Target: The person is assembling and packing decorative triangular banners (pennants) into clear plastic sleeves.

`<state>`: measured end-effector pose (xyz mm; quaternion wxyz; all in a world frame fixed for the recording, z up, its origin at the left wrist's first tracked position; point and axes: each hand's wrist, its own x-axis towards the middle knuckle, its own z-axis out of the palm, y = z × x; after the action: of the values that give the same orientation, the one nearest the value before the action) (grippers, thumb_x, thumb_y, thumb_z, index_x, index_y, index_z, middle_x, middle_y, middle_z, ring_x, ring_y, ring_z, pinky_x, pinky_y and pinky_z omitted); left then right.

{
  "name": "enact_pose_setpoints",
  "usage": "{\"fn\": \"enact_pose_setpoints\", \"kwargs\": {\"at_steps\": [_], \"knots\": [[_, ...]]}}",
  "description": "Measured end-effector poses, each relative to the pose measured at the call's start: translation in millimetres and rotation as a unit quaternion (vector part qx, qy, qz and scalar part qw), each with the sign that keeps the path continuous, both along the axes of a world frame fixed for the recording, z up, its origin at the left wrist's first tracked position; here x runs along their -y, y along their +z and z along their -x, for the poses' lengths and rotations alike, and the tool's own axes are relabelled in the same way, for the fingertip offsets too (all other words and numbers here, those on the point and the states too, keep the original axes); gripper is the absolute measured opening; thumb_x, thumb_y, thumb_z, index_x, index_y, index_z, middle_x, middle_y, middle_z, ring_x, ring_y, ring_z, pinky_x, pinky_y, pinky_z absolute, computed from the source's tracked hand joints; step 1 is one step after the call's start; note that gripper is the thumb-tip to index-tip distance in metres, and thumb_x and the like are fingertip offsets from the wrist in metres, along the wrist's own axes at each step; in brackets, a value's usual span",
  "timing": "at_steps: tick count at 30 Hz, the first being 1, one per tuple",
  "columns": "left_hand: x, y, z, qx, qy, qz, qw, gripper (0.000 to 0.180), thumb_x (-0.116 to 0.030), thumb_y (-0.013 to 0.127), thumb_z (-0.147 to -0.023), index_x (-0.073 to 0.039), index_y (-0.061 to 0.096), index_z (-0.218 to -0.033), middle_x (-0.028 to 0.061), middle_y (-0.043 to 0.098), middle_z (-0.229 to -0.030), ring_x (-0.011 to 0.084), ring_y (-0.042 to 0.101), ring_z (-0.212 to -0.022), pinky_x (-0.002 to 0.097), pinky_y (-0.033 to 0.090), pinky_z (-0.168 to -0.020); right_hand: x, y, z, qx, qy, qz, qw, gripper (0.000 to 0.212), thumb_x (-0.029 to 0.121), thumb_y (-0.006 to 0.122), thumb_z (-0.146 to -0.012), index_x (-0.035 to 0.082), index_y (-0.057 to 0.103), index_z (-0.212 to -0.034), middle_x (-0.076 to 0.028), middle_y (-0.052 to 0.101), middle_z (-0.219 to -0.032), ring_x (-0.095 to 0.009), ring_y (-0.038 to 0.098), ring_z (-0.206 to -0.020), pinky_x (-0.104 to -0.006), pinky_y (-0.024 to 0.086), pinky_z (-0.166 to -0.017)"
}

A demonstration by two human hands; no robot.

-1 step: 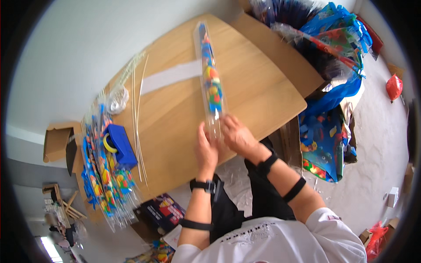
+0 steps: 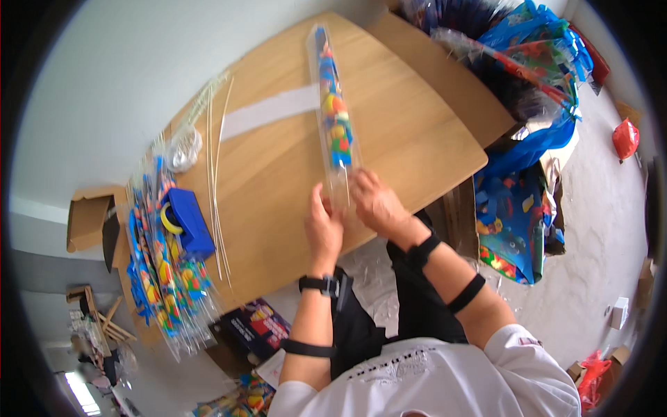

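A long, narrow clear plastic sleeve (image 2: 338, 182) lies lengthwise on the wooden table, with a rolled, colourful printed bundle (image 2: 335, 104) inside it. The near end of the sleeve holds no bundle and is see-through. My left hand (image 2: 324, 226) grips this end at its left edge, thumb pointing up. On the other edge, my right hand (image 2: 377, 201) pinches the plastic with bent fingers. Some fingertips are blurred or hidden. A white paper strip (image 2: 271, 112) lies flat to the left, its right end reaching the sleeve.
Left on the table (image 2: 410, 139) are thin pale rods (image 2: 217, 208), a white string ball (image 2: 185, 150), a blue tape dispenser (image 2: 191, 222) and several filled sleeves (image 2: 163, 278). An open cardboard box (image 2: 451, 83) with packaged items stands at the right, beside a blue printed bag (image 2: 511, 222).
The whole view has shifted slightly, so the table and hands sit a little higher in the picture. Both hands stay at the near end of the sleeve.
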<state>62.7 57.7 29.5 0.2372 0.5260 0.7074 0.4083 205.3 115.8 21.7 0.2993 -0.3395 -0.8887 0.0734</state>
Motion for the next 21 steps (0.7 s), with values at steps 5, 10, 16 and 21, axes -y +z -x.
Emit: {"fn": "enact_pose_setpoints", "kwargs": {"at_steps": [5,10,16,21], "knots": [[-2.3,-5.9,32.6,0.035,-0.037,0.014,0.999,0.044,0.004,0.064,-0.077,0.000,0.053,-0.120,0.0070,0.064,-0.088,0.0154,0.063,-0.080,0.0297,0.052,-0.073,4.1,31.5,0.0,-0.094,-0.009,0.035,0.995,0.036,-0.007,0.054,-0.060,-0.002,0.061,-0.095,-0.017,0.059,-0.112,-0.036,0.053,-0.111,-0.0422,0.045,-0.093],[-14.6,-11.0,42.7,0.021,0.017,-0.026,0.999,0.037,-0.005,0.063,-0.081,-0.002,0.055,-0.117,0.0174,0.066,-0.100,0.0287,0.063,-0.094,0.0392,0.049,-0.086,12.8,15.2,11.6,-0.201,0.012,0.264,0.943,0.015,0.003,0.062,-0.071,0.003,0.063,-0.086,-0.013,0.062,-0.097,-0.033,0.057,-0.100,-0.0398,0.050,-0.081],[-32.5,-14.6,39.4,-0.206,-0.015,0.035,0.978,0.072,-0.027,0.078,-0.073,-0.009,0.045,-0.135,0.0216,0.035,-0.147,0.0367,0.026,-0.139,0.0493,0.022,-0.113,29.2,-0.7,29.5,-0.104,-0.044,0.182,0.977,0.009,0.009,0.067,-0.073,0.006,0.066,-0.082,-0.012,0.059,-0.087,-0.032,0.057,-0.091,-0.0411,0.048,-0.078],[-32.6,-24.9,46.8,-0.193,-0.030,0.041,0.980,0.084,-0.027,0.081,-0.069,-0.013,0.040,-0.140,0.0177,0.025,-0.153,0.0355,0.016,-0.144,0.0541,0.011,-0.115,30.4,-2.6,41.5,-0.090,-0.078,0.169,0.978,0.011,0.011,0.066,-0.074,0.008,0.067,-0.084,-0.010,0.057,-0.084,-0.031,0.056,-0.087,-0.0415,0.045,-0.075]]}}
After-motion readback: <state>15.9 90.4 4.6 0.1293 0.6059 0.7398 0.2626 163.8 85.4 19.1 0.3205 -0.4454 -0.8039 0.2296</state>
